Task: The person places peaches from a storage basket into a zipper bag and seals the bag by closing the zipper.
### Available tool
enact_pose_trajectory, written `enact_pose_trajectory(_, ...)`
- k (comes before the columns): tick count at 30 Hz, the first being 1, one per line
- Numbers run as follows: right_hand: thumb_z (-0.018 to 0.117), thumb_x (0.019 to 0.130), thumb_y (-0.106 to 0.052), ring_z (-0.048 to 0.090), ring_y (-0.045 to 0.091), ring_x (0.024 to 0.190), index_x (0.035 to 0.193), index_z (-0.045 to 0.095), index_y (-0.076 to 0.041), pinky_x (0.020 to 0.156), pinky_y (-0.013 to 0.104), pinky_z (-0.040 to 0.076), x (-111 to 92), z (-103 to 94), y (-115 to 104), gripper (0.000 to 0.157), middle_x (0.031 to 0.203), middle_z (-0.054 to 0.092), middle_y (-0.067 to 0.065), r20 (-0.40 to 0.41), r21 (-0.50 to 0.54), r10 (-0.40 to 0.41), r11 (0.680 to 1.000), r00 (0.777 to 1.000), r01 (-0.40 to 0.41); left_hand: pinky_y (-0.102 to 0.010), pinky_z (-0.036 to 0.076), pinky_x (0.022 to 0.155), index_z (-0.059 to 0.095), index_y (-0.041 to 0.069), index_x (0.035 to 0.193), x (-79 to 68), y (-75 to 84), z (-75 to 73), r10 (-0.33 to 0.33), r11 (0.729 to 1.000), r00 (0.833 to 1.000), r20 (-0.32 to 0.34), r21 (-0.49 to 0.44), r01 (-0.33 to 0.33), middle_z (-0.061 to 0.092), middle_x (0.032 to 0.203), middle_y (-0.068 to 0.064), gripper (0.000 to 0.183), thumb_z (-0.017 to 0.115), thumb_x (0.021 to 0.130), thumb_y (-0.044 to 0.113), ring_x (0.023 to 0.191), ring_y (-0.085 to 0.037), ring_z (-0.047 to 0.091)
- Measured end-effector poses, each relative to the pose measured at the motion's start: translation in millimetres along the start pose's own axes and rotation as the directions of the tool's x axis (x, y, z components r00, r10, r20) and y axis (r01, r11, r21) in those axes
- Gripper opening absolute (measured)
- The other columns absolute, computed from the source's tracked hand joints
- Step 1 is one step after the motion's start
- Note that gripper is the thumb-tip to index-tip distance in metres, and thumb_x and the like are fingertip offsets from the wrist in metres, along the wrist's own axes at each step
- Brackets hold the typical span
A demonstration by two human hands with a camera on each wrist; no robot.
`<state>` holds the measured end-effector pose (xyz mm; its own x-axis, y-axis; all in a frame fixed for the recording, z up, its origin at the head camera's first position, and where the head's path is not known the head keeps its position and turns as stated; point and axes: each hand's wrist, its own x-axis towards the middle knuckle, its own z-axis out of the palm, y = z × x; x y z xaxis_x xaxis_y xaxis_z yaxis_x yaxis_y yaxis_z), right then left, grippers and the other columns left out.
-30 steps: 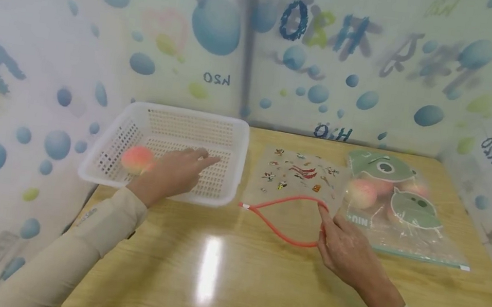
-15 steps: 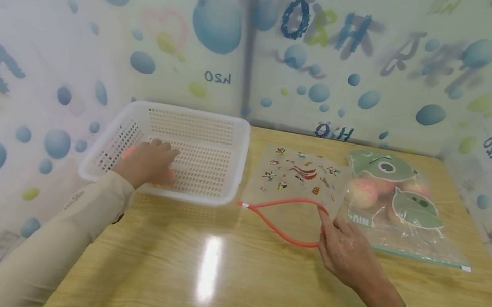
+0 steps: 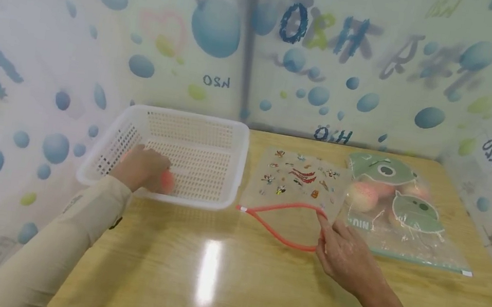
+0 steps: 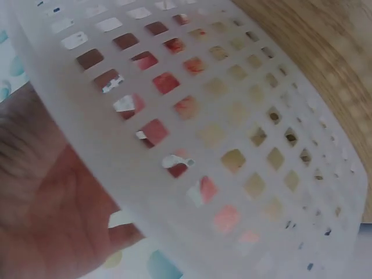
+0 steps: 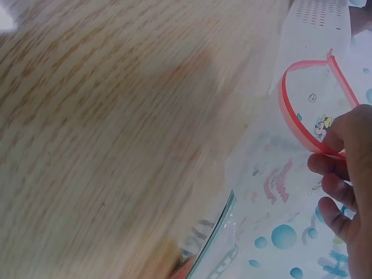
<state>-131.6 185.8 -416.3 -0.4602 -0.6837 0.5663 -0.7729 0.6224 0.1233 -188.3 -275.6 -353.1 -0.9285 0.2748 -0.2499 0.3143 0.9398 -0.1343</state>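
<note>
In the head view, my left hand (image 3: 140, 166) reaches into the white plastic basket (image 3: 237, 163) and grips a pink peach (image 3: 167, 182), its fingertips hidden. Another pink patch (image 3: 126, 154) shows on the hand's left side. Through the basket's holes in the left wrist view, pieces of pink fruit (image 4: 226, 218) appear beside the hand (image 4: 64, 203). My right hand (image 3: 349, 258) pinches the red zip edge of a clear printed zip bag (image 3: 291, 180); its mouth gapes towards me. The right wrist view shows thumb and fingers on that red edge (image 5: 293, 116).
A second clear zip bag (image 3: 411, 243) with green fish-like prints lies to the right, with several peaches (image 3: 362, 194) inside. All of it stands on a wooden table (image 3: 256, 289). Printed wall sheets (image 3: 270, 42) border the back and sides.
My left hand has drawn back leftwards in the basket and its fingers have bent down over the peach. The right hand has kept its hold on the bag's edge.
</note>
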Motion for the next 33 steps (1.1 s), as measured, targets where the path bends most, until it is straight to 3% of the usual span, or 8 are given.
enact_pose_trajectory(5, 0.039, 0.081, -0.019, 0.043, 0.02, 0.06, 0.128, 0.044, 0.009, 0.045, 0.027, 0.033, 1, 1.0, 2, 0.055, 0.067, 0.053, 0.005, -0.014, -0.005, 0.005, 1.0, 1.0, -0.005, -0.054, 0.038, 0.076, 0.061, 0.015, 0.077, 4.3, -3.7, 8.2, 0.031, 0.999, 0.992, -0.121, -0.008, -0.032, 0.062, 0.075, -0.001, 0.031, 0.071, 0.061, 0.04, 0.072, -0.023, 0.056)
enact_pose_trajectory(13, 0.038, 0.086, -0.023, 0.043, 0.019, 0.06, 0.127, 0.046, 0.007, 0.046, 0.028, 0.033, 0, 2.3, 3, 0.051, 0.068, 0.054, 0.003, -0.028, -0.007, 0.025, 1.0, 0.999, -0.025, -0.056, 0.029, 0.091, 0.06, 0.011, 0.095, 6.3, 0.6, 11.2, 0.041, 0.997, 0.982, -0.186, -0.063, -0.054, 0.064, 0.086, -0.006, 0.048, 0.072, 0.063, 0.045, 0.085, -0.027, 0.058)
enact_pose_trajectory(22, 0.036, 0.085, -0.022, 0.041, 0.018, 0.059, 0.129, 0.044, 0.006, 0.044, 0.026, 0.033, 4, -0.5, 3, 0.052, 0.067, 0.056, 0.007, 0.013, -0.006, 0.036, 0.999, 0.999, -0.036, -0.053, 0.033, 0.087, 0.058, 0.012, 0.094, 8.5, 6.2, 12.5, 0.092, 0.989, 0.942, -0.324, -0.082, -0.125, 0.063, 0.079, -0.002, 0.05, 0.073, 0.062, 0.048, 0.077, -0.022, 0.058)
enact_pose_trajectory(26, 0.036, 0.084, -0.022, 0.042, 0.017, 0.059, 0.133, 0.037, 0.007, 0.046, 0.027, 0.035, 6, -1.5, 3, 0.057, 0.067, 0.056, 0.005, 0.036, -0.006, 0.032, 0.999, 0.999, -0.032, -0.053, 0.033, 0.087, 0.06, 0.014, 0.096, 6.5, 9.5, 8.3, 0.105, 0.986, 0.903, -0.417, -0.077, -0.15, 0.063, 0.082, -0.002, 0.052, 0.072, 0.061, 0.051, 0.08, -0.023, 0.057)
enact_pose_trajectory(33, 0.035, 0.082, -0.021, 0.045, 0.017, 0.059, 0.132, 0.035, 0.011, 0.052, 0.033, 0.039, 7, -1.1, 2, 0.059, 0.067, 0.054, 0.0, 0.016, 0.015, 0.02, 1.0, 1.0, -0.02, -0.052, 0.029, 0.093, 0.064, 0.015, 0.104, 2.3, 22.4, -1.9, 0.182, 0.968, 0.782, -0.596, -0.031, -0.249, 0.064, 0.101, -0.004, 0.063, 0.071, 0.059, 0.059, 0.1, -0.028, 0.053)
